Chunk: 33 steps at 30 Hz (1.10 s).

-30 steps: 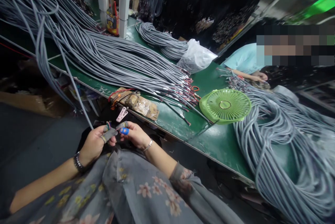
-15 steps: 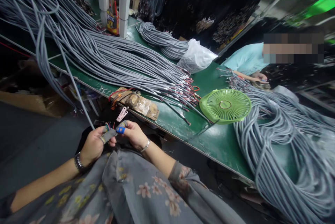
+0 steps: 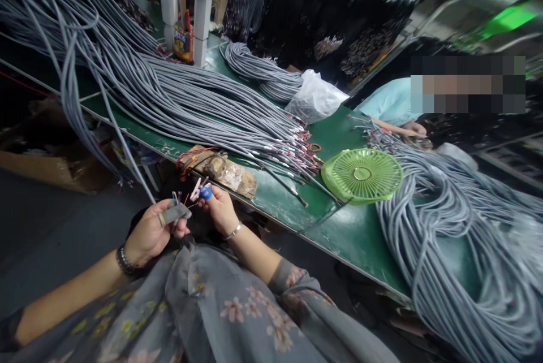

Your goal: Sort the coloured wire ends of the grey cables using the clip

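Note:
My left hand (image 3: 153, 232) is closed round the end of a grey cable (image 3: 143, 185), with a grey cover on one finger. Several thin coloured wires (image 3: 178, 199) fan out above its fingertips. My right hand (image 3: 219, 211), with blue tape on a fingertip, is pinched just to the right. A thin strand seems to run from the left fingers to this pinch; its end is hidden. Beside the right fingertips is a pink clip (image 3: 195, 189) at the table edge.
A long bundle of grey cables (image 3: 203, 103) lies across the green table (image 3: 343, 233). Taped brown blocks (image 3: 229, 171) sit at the near edge. A green fan (image 3: 362, 175), a white plastic bag (image 3: 317, 94) and coiled cables (image 3: 441, 272) lie farther right. A co-worker in light blue (image 3: 388, 100) works opposite.
My right hand has moved a little up and right, away from the left fingers, opening a gap between them. My left hand keeps its hold on the cable.

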### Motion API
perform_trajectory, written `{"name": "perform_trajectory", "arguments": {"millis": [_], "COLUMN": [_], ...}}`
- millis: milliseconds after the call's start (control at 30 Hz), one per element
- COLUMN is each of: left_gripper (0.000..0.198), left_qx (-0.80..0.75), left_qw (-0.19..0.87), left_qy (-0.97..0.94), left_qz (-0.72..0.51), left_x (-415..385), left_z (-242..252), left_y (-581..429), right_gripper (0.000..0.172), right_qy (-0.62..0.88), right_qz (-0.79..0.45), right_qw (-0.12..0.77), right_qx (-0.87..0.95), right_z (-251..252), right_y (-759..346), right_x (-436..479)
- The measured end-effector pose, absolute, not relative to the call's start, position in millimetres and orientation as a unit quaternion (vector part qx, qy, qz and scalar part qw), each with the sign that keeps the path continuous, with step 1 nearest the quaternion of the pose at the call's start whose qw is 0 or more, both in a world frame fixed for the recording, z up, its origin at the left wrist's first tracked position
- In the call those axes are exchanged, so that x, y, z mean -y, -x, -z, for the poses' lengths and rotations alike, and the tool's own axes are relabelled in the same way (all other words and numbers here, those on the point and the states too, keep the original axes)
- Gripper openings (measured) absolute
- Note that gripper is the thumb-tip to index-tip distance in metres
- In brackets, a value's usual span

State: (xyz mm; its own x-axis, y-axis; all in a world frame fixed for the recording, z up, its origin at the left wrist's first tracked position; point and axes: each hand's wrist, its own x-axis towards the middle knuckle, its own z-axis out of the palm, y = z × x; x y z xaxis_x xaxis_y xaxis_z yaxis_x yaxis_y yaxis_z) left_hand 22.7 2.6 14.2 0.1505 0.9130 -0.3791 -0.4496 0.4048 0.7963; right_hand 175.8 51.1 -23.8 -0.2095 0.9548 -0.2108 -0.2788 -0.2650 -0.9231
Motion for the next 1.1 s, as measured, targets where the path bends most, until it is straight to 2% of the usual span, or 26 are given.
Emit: {"name": "perform_trajectory", "arguments": {"millis": [67, 233, 433, 700, 933, 1100], "left_gripper": [0.036, 0.038, 0.038, 0.03, 0.018, 0.009], "left_qx": [-0.44, -0.44, -0.453, -0.458, -0.478, -0.499], "left_qw": [0.717, 0.721, 0.72, 0.704, 0.602, 0.534], "left_qy": [-0.263, -0.267, -0.264, -0.28, -0.322, -0.404], "left_qz": [-0.473, -0.464, -0.455, -0.465, -0.552, -0.55], "left_x": [-4, -6, -7, 2, 11, 5], "left_z": [-15, -14, -8, -5, 2, 2], "left_y": [-23, -26, -28, -25, -22, -22], "right_gripper": [0.06, 0.05, 0.043, 0.049, 0.036, 0.037], "right_qy": [0.433, 0.383, 0.375, 0.367, 0.364, 0.368], "right_qz": [-0.664, -0.77, -0.773, -0.808, -0.79, -0.789], "right_qw": [0.467, 0.422, 0.452, 0.415, 0.439, 0.438], "right_qx": [0.39, 0.287, 0.239, 0.199, 0.225, 0.225], "right_z": [25, 23, 22, 21, 21, 20], "right_y": [-175, -170, -165, -171, -171, -171], "right_x": [-51, -55, -56, -53, -52, -51]}}
